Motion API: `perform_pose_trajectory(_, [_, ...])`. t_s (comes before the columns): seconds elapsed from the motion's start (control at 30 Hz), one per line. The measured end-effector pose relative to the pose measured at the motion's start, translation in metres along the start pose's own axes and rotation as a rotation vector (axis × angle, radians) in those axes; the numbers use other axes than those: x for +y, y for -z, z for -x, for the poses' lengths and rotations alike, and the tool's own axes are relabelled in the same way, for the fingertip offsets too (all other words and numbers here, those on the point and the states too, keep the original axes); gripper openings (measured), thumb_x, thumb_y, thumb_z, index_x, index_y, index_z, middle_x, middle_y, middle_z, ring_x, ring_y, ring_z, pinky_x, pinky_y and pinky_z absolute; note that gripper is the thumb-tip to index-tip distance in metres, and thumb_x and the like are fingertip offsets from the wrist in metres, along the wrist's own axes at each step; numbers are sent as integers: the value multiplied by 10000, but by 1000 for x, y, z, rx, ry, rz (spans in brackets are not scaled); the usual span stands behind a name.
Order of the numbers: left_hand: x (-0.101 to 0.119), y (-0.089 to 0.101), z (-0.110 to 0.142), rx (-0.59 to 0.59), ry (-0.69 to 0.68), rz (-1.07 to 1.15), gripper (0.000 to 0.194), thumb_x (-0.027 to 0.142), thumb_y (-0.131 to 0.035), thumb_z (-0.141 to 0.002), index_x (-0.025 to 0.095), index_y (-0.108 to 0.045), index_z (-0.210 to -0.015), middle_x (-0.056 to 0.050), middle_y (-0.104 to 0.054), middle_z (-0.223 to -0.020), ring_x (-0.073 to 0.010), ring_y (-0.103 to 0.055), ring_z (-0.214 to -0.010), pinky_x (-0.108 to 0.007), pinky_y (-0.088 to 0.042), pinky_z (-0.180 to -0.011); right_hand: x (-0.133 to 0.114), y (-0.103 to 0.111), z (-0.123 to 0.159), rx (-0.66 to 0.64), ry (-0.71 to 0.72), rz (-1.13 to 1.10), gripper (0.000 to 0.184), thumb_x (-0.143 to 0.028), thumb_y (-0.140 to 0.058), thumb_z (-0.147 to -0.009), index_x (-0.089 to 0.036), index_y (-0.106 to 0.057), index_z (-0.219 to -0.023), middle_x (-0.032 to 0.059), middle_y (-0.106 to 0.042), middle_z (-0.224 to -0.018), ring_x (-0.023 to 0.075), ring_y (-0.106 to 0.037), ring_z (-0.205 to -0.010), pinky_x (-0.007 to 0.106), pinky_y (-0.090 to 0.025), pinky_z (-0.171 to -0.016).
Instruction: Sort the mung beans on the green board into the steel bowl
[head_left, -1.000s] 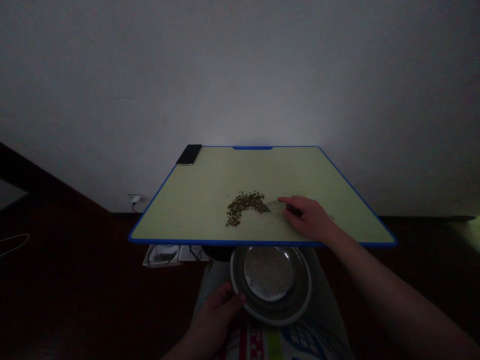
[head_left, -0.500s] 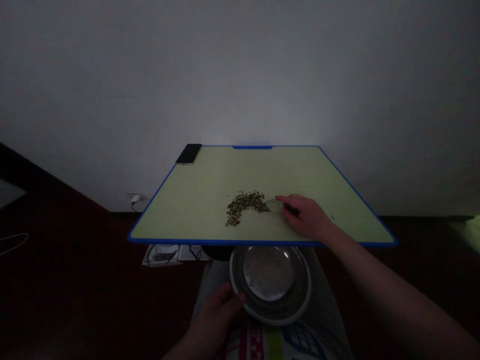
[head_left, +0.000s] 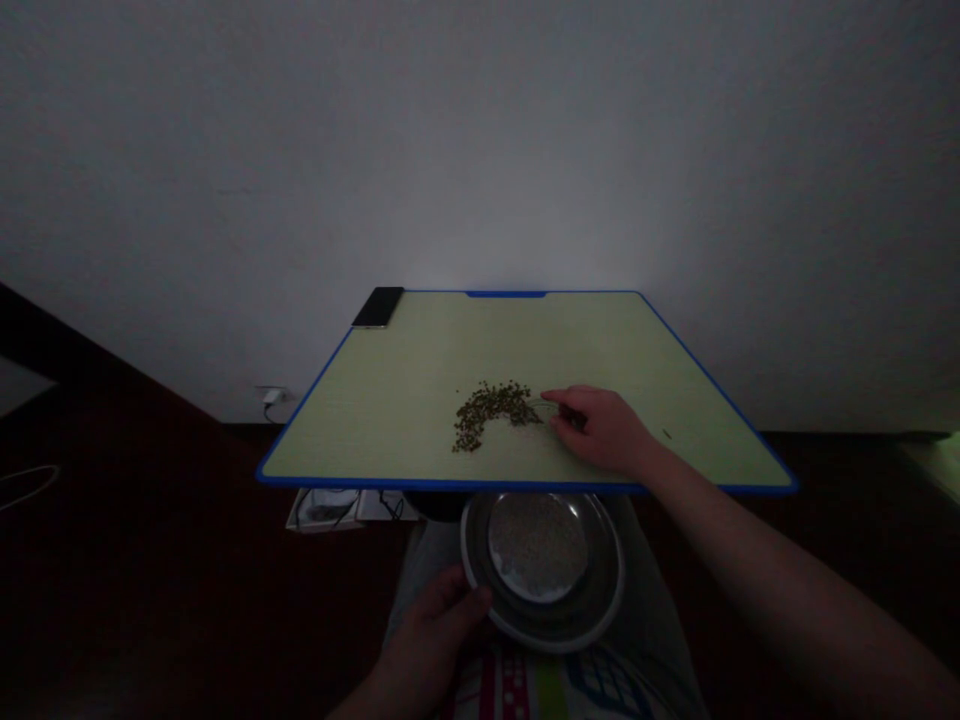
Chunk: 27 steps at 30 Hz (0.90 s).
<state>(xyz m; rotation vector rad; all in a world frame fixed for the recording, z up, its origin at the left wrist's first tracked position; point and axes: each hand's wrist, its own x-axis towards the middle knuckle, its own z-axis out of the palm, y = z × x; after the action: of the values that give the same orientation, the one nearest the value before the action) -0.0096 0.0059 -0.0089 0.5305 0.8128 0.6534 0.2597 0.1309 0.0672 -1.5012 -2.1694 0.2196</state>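
My left hand [head_left: 439,628] grips the near-left rim of a round metal bowl [head_left: 600,610] on my lap, with the thumb over the edge. A pale speckled layer [head_left: 538,550] covers the bowl's round bottom; I cannot make out what it is. Over the board, my right hand [head_left: 604,428] has its index finger stretched out and the thumb apart, the other fingers curled. Its fingertips are just right of a curved scatter of small brown-green seed-like bits [head_left: 491,405]. Faint thin curved lines show between fingertips and bits; nothing clearly held is visible.
The bits lie on a pale tabletop [head_left: 420,350] with a blue edge. A dark phone-like slab [head_left: 379,307] rests at its far-left corner. A small dark sliver [head_left: 667,434] lies right of my wrist. Behind stands a wall with a plugged socket [head_left: 272,397]; boxes with cables [head_left: 326,510] sit below.
My right hand has moved slightly left, closer to the scattered bits. The left hand and the bowl stay in almost the same place.
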Motion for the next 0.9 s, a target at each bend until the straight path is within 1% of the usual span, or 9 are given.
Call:
perform_pose_trajectory(0.13, [-1, 0, 1, -27, -12, 29, 249, 305, -693, -820, 202, -735, -1043, -64, -799, -1012, -302, -683, -1093, -474, -440, -1043, 3, -4, 1, 40, -50, -38, 383, -200, -571, -798, -144, -713, -1148, 51, -686, -758, 153, -585, -644, 291, -451, -656])
perform_pose_trajectory(0.3, [-1, 0, 0, -18, -11, 26, 268, 325, -703, -811, 197, -733, -1045, -66, -800, -1018, -303, -690, -1081, -474, -444, -1040, 6, -5, 4, 73, -64, -76, 379, -203, -571, -781, -150, -724, -1124, 35, -672, -726, 143, -574, -611, 279, -445, -627])
perform_pose_trajectory(0.43, [2, -2, 1, -25, -8, 5, 240, 320, -700, -812, 218, -745, -1024, -53, -802, -1023, -298, -695, -1073, -478, -450, -1035, 7, -4, 3, 79, -62, -66, 373, -207, -571, -786, -160, -722, -1123, 26, -659, -704, 145, -571, -609, 281, -447, -630])
perform_pose_trajectory(0.57, [3, -3, 1, -45, 0, 29, 236, 317, -693, -817, 236, -752, -1030, -46, -805, -1022, -307, -692, -1084, -494, -442, -1043, 6, -5, 3, 93, -64, -55, 373, -214, -550, -805, -149, -715, -1133, 36, -663, -715, 150, -570, -614, 287, -452, -634])
perform_pose_trajectory(0.77, [3, -4, 1, -27, 3, 35, 207, 316, -720, -786, 243, -766, -975, -35, -808, -1015, -314, -686, -1090, -496, -422, -1060, 3, -7, 1, 75, -48, -41, 382, -229, -532, -827, -148, -701, -1160, 45, -661, -732, 161, -576, -643, 300, -461, -661])
perform_pose_trajectory(0.9, [2, -3, 1, -23, -4, 33, 237, 323, -710, -795, 231, -755, -1009, -45, -806, -1023, -312, -692, -1073, -506, -422, -1054, 3, -6, 2, 72, -40, -42, 394, -217, -531, -818, -134, -699, -1165, 50, -657, -741, 159, -570, -641, 298, -455, -654])
